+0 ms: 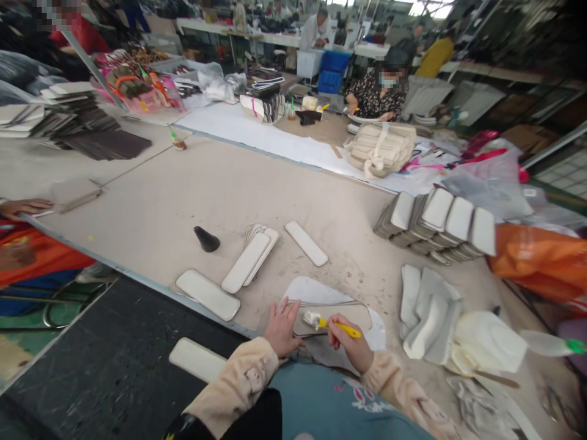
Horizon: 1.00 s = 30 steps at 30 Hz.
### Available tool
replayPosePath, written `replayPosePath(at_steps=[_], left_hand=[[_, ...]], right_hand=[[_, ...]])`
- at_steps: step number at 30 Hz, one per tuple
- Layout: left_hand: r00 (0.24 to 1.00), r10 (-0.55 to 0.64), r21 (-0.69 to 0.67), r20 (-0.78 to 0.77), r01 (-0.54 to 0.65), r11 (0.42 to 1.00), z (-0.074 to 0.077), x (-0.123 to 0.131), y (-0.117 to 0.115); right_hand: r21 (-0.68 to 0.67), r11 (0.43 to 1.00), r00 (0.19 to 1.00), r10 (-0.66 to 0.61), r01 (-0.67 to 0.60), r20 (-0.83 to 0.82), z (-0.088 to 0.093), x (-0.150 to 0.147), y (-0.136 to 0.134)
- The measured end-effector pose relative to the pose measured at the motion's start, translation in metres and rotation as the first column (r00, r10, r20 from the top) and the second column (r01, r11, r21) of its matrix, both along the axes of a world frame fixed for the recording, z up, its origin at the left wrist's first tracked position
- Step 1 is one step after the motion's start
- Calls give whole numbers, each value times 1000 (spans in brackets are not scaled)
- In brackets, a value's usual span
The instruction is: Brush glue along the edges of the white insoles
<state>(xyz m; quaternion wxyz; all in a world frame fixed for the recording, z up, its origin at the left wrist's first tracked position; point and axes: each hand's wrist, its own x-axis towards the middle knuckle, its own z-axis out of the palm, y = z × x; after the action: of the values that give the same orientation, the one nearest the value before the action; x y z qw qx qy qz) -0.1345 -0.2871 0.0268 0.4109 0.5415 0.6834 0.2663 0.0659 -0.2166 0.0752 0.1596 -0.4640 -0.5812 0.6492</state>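
My right hand [351, 342] grips the yellow handle of a brush [331, 325], whose pale bristles touch a grey panel [353, 315] with rounded corners. On the panel's left end rests my left hand [283, 329], fingers spread flat. Beneath the panel lies a white sheet [305, 287]. Left of it are a stack of white rounded panels [247, 263], a single panel [306, 243] and another panel [208, 294] close to the table edge. A black cone-shaped piece [206, 239] stands behind them.
Bundled panels [435, 223] sit at the right, with grey-white folded pieces [428, 311] and a whitish container [488, 342] nearer me. A small glue bottle [177, 139] stands farther back. A co-worker [380, 91] sits across the table; another person's hand [25, 208] shows at far left.
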Motion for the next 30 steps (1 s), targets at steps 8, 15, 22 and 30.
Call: replayPosePath(at_steps=[8,15,22,30], left_hand=[[994,-65,1,-90,65,998,-5,-3,-5],[989,-57,-24,-136,54,998,-12,-2,-8],[959,-80,-18,-273,78,997,-13,3,-8],[942,-102,-31,-319,98,995,-11,3,-6]], right_hand=[[-17,995,994,96,-97,-52,-3,-7,2],[30,995,995,100,-99,-29,-13,-15,3],[155,988,989,-22,0,145,-11,22,19],[335,933,926,-239,135,292,-2,92,44]])
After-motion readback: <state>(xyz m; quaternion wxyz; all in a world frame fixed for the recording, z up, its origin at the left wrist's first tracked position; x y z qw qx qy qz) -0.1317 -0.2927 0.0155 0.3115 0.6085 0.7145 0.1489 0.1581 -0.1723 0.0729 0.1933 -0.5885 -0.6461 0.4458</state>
